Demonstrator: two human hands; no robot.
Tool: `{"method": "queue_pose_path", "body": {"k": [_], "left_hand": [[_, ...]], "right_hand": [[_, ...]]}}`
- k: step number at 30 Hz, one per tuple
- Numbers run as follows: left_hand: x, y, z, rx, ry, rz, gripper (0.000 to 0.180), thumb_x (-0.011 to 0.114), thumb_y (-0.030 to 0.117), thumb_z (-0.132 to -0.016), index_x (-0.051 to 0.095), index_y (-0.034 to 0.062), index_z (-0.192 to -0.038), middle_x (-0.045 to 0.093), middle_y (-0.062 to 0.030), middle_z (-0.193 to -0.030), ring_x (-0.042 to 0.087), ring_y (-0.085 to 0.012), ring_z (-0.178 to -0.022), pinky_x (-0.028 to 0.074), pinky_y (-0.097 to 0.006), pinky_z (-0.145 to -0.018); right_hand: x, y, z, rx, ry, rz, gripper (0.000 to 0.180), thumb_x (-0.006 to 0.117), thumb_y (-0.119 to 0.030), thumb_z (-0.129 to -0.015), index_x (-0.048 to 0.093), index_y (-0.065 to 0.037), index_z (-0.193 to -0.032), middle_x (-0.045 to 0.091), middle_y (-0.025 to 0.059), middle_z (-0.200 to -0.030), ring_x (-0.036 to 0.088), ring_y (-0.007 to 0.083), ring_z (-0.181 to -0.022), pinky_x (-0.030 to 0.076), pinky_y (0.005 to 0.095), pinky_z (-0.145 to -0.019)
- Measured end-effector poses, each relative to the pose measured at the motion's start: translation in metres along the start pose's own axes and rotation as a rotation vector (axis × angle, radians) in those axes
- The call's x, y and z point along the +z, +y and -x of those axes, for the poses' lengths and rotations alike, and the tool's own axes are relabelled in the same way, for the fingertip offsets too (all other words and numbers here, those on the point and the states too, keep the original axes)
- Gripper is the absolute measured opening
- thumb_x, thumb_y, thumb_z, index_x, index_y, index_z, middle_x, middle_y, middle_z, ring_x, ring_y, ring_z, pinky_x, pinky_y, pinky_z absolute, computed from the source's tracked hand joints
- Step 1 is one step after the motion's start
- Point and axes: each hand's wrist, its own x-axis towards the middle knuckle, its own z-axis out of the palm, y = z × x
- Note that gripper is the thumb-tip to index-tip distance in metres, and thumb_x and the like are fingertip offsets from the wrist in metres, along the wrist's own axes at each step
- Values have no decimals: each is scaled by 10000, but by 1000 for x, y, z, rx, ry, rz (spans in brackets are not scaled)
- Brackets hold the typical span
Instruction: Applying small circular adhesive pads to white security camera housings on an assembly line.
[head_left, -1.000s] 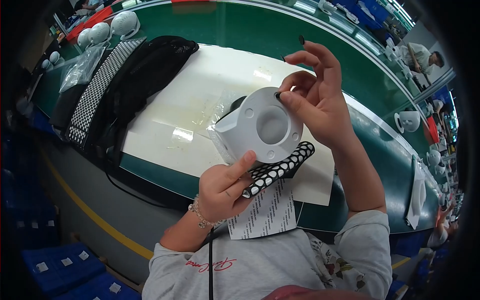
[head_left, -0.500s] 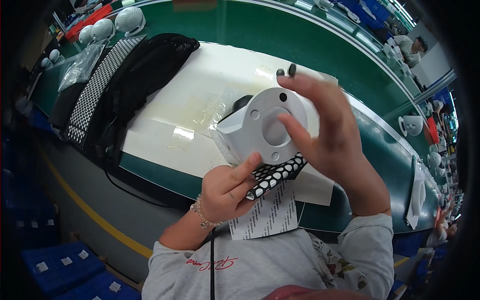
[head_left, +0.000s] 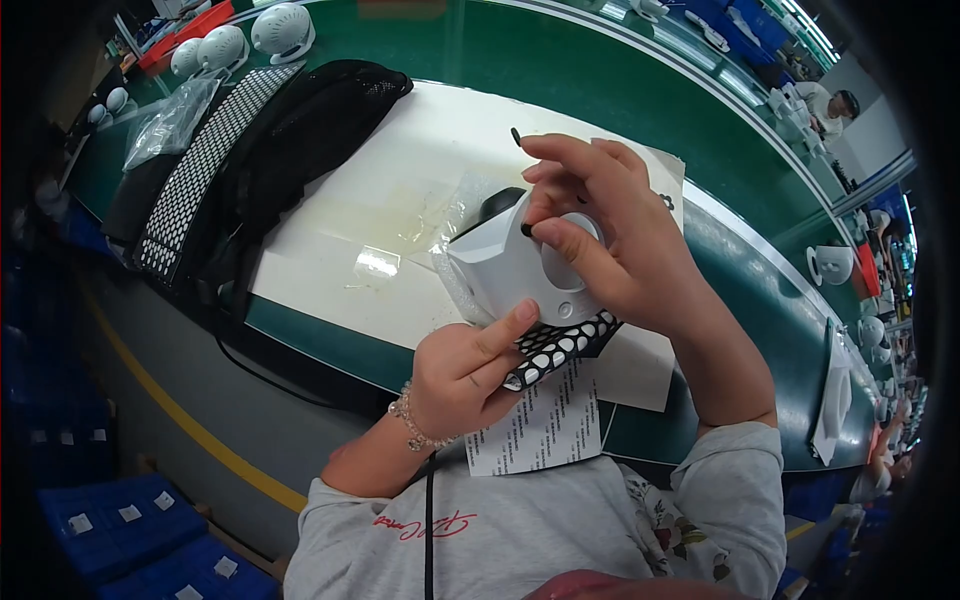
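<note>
A white plastic housing (head_left: 490, 265) with a round, flat base is tilted up over the work table. My left hand (head_left: 465, 375) grips its lower edge, index finger stretched along the base. Between the thumb and a finger of my right hand (head_left: 620, 235) is a small black round pad (head_left: 527, 230), held at the base's left circular recess. A second black pad (head_left: 515, 137) clings to a raised fingertip of that hand. One recess (head_left: 565, 310) shows bare near my left fingertip. Under the housing lies a black-and-white perforated mesh piece (head_left: 560, 355). My right hand hides much of the base.
A white sheet (head_left: 340, 225) covers part of the green table; bubble wrap (head_left: 450, 240) lies behind the housing. Printed backing paper (head_left: 535, 430) hangs at the near edge. Black mesh cloth (head_left: 310, 140) lies left, with white round fans (head_left: 282, 32) beyond. A co-worker (head_left: 830, 108) sits far right.
My right hand has moved left and down onto the base, its thumb and finger closing on one black pad. The other pad stays on a fingertip. My left hand keeps its hold.
</note>
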Motion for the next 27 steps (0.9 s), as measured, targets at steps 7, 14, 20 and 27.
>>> {"method": "queue_pose_path", "body": {"k": [7,14,20,27], "left_hand": [[-1,0,2,2,2,4,125,658,18,-548,586,-2,-647,571,-156,-1095,526,-153,-488,429,-243,-451],[-3,0,3,11,-94,-11,201,713,26,-581,591,-19,-734,520,-215,-1142,611,-191,-581,484,-257,-530],[-5,-1,3,26,-93,7,205,713,22,-580,581,-24,-729,521,-206,-1148,597,-195,-576,467,-259,-514],[-6,1,1,20,-71,23,302,721,38,-599,587,-47,-856,551,-188,-1111,582,-195,-588,455,-259,-533]], "right_hand": [[-9,-12,18,-176,-8,335,470,568,-16,-738,438,-85,-1185,612,58,-848,527,170,-1043,100,431,-1018],[4,12,54,-6,202,-38,156,643,-139,-741,573,-120,-879,266,114,-1347,126,374,-1291,148,470,-1011],[13,8,62,77,72,-18,75,617,-130,-757,564,-78,-748,293,147,-1347,95,349,-1311,117,445,-1033],[15,13,79,-241,182,666,298,514,-433,-812,643,-167,-844,510,49,-1188,329,291,-1219,137,422,-1012]]}}
